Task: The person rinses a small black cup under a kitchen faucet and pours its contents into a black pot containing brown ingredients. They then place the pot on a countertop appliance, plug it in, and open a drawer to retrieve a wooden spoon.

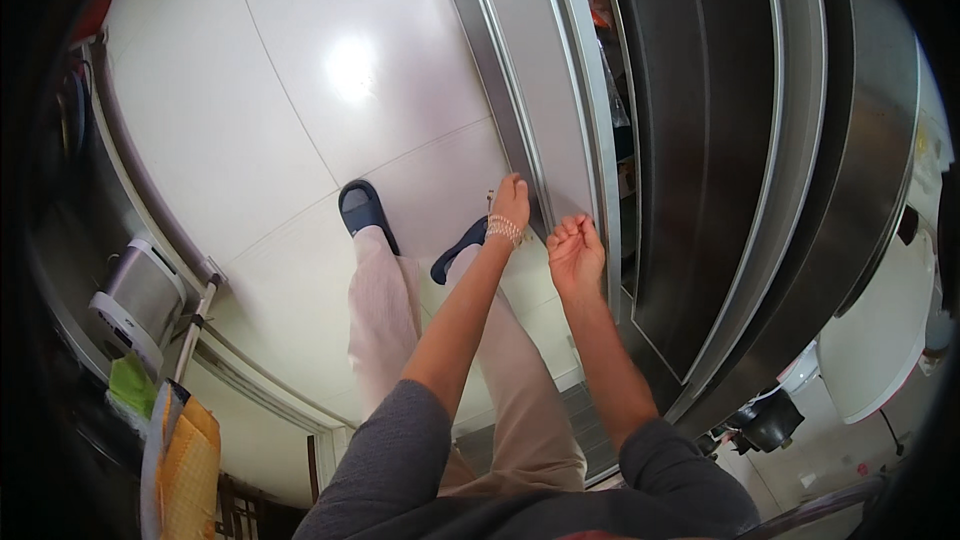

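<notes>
My left hand, with a beaded bracelet on the wrist, is at the outer edge of a pulled-out drawer front with a silver rim. Whether its fingers touch the edge I cannot tell. My right hand has its palm up and fingers curled, close to the same drawer front, with nothing visible in it. Behind the front, a narrow gap shows plastic bags inside the drawer. Dark cabinet panels stand to the right of it.
Glossy floor tiles lie under my slippered feet. At the left are a silver appliance, a green cloth, a yellow quilted cloth and a metal pole. A white round-edged surface and a black pot-like object are at the right.
</notes>
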Tool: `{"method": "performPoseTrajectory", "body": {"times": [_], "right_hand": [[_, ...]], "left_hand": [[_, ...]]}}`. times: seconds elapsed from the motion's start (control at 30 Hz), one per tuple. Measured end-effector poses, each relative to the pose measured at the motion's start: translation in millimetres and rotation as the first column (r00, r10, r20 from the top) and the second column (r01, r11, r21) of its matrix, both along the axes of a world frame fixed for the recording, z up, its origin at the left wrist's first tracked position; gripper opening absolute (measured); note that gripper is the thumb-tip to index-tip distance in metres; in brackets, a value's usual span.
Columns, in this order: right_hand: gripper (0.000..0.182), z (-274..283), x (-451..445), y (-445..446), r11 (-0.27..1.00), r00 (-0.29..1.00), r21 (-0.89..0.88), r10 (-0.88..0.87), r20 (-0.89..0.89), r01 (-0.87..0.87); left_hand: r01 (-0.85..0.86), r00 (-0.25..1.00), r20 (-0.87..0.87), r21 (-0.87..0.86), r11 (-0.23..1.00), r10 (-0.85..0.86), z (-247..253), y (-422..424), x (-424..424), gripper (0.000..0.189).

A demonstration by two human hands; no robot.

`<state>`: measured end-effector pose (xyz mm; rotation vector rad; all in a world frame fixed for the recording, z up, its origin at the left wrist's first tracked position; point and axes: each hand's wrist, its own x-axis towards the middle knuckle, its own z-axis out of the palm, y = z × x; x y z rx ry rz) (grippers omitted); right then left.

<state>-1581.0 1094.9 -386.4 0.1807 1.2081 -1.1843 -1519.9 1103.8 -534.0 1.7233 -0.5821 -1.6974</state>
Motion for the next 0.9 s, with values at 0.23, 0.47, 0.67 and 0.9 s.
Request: {"method": "performPoseTrajectory", "body": {"times": [0.23,0.47,0.67,0.9], "right_hand": [[0.007,17,-12,-17,0.993,0.983,-0.031,-0.112,0.145,0.117],[0.01,-1,-31,-19,0.988,0.964,-0.148,-0.004,-0.266,-0.037],[0.008,-6,-30,-27,0.996,0.896,-0.08,-0.076,-0.437,0.045],[0.012,-24,-24,-32,0.992,0.718,-0.121,-0.051,-0.694,-0.047]], "left_hand": [[-0.2,0.973,-0.079,0.195,0.96,0.218,-60,-33,-59,0.041],[-0.312,0.95,-0.024,-0.035,0.949,0.311,-45,-48,-96,0.024],[-0.342,0.937,0.035,-0.101,0.934,0.346,-30,-62,-118,0.025],[-0.072,0.954,-0.295,-0.035,0.997,0.058,-50,-61,-86,0.027]]}}
